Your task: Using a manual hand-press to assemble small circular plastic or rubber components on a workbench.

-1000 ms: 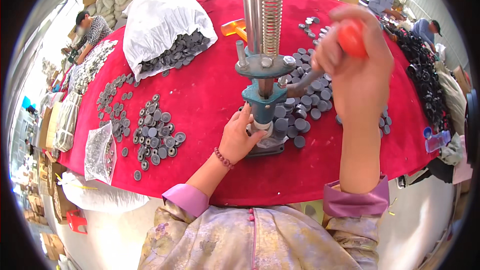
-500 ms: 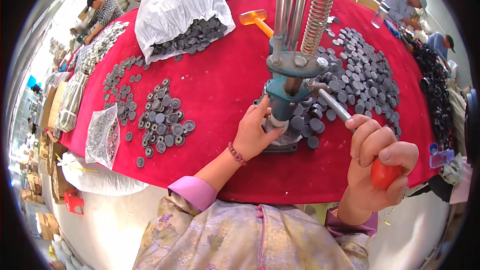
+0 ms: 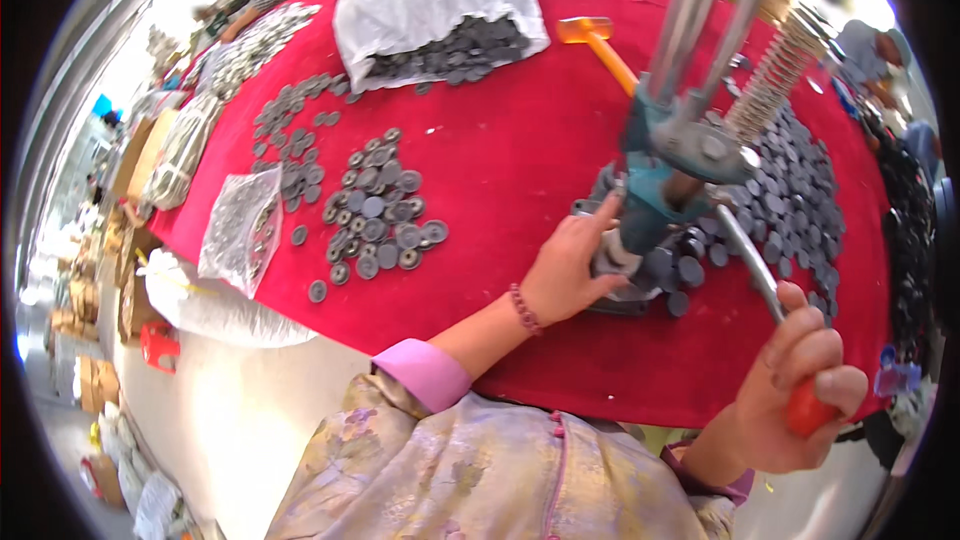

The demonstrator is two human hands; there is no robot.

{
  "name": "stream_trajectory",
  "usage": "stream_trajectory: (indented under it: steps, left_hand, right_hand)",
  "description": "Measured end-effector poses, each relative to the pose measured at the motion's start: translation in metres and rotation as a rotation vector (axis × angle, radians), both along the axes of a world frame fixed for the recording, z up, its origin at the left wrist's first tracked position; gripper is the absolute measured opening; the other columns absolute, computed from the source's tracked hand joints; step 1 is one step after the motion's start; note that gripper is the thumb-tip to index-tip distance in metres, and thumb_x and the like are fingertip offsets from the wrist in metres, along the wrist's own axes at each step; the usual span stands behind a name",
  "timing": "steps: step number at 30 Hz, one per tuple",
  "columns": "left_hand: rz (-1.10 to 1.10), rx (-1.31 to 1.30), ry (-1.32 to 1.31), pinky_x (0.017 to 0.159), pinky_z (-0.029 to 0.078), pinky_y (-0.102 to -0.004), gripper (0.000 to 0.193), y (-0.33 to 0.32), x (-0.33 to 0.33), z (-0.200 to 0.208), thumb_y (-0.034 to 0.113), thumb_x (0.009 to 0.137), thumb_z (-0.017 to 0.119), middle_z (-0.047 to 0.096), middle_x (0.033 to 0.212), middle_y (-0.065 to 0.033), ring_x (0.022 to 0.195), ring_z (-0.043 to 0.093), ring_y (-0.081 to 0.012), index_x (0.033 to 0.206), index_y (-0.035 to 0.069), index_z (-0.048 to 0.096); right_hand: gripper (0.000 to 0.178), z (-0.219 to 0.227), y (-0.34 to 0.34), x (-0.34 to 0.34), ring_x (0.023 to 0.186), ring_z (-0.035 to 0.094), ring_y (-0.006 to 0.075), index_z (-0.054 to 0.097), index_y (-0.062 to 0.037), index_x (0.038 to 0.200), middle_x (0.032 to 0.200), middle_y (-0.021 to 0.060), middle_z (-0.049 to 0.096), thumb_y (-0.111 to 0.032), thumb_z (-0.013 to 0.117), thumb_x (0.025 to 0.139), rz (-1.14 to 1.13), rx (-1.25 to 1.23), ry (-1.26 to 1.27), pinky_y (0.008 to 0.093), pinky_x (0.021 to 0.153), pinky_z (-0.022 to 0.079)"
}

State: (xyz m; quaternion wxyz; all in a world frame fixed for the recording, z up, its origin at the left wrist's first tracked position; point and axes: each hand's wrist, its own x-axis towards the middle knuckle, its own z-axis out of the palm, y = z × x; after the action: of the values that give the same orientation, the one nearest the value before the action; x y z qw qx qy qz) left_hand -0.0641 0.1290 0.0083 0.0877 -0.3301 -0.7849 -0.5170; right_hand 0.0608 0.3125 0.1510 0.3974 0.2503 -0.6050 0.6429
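A green hand press [image 3: 650,180] with metal posts and a coil spring [image 3: 775,85] stands at the right of the red-covered table. My left hand [image 3: 570,265], a beaded bracelet at its wrist, reaches to the press's lower part. Its thumb and index finger are apart beside a whitish round piece [image 3: 612,255]; the other fingertips are hidden. My right hand [image 3: 790,390] is wrapped round the red knob [image 3: 808,408] of the press lever [image 3: 748,258]. Several dark grey round caps [image 3: 685,272] lie close to the press base.
Behind the press spreads a large heap of grey caps [image 3: 800,180]. Grey ringed discs [image 3: 375,220] lie left of centre, near a clear plastic bag [image 3: 240,230]. An open white sack [image 3: 430,10] of dark pieces and an orange mallet [image 3: 600,45] lie farther back. Other people sit around the table.
The view has swung, so the press appears farther right and more tilted. My right hand, still gripping the knob, appears lower and farther right; my left hand stays by the press.
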Motion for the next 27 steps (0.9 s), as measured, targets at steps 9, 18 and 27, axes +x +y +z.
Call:
stream_trajectory:
  steps: [9, 18, 27]
  left_hand:
    - [0.211, -0.265, 0.159, 0.097, 0.043, -0.0428, 0.070, -0.043, 0.005, 0.019, 0.023, 0.076, 0.078, 0.057, 0.124, -0.0160, 0.113, 0.055, -0.0325, 0.139, 0.005, 0.051]
    - [0.768, -0.839, 0.154, 0.109, 0.037, -0.0490, 0.053, -0.152, 0.040, -0.017, 0.019, 0.088, 0.066, 0.047, 0.138, -0.0274, 0.128, 0.045, -0.0435, 0.135, -0.001, 0.051]
    - [0.374, -0.614, 0.250, 0.111, 0.036, -0.0532, 0.047, -0.117, 0.027, -0.034, 0.005, 0.088, 0.062, 0.046, 0.140, -0.0267, 0.127, 0.049, -0.0429, 0.134, 0.002, 0.053]
  right_hand:
    - [0.026, -0.059, -0.015, 0.016, 0.071, 0.038, 0.0217, 0.044, -0.0171, 0.084, 0.069, 0.0026, 0.036, -0.042, 0.046, 0.093, -0.021, -0.091, 0.097, 0.0550, 0.108, 0.028]
    - [0.026, -0.058, 0.004, 0.013, 0.076, 0.040, 0.0227, 0.051, -0.0175, 0.096, 0.073, 0.0033, 0.039, -0.042, 0.042, 0.095, 0.061, 0.022, 0.128, 0.0558, 0.102, 0.028]
    - [0.028, -0.054, 0.007, 0.019, 0.077, 0.040, 0.0227, 0.054, -0.0177, 0.102, 0.074, 0.0033, 0.039, -0.043, 0.044, 0.095, 0.073, 0.062, 0.085, 0.0562, 0.104, 0.027]
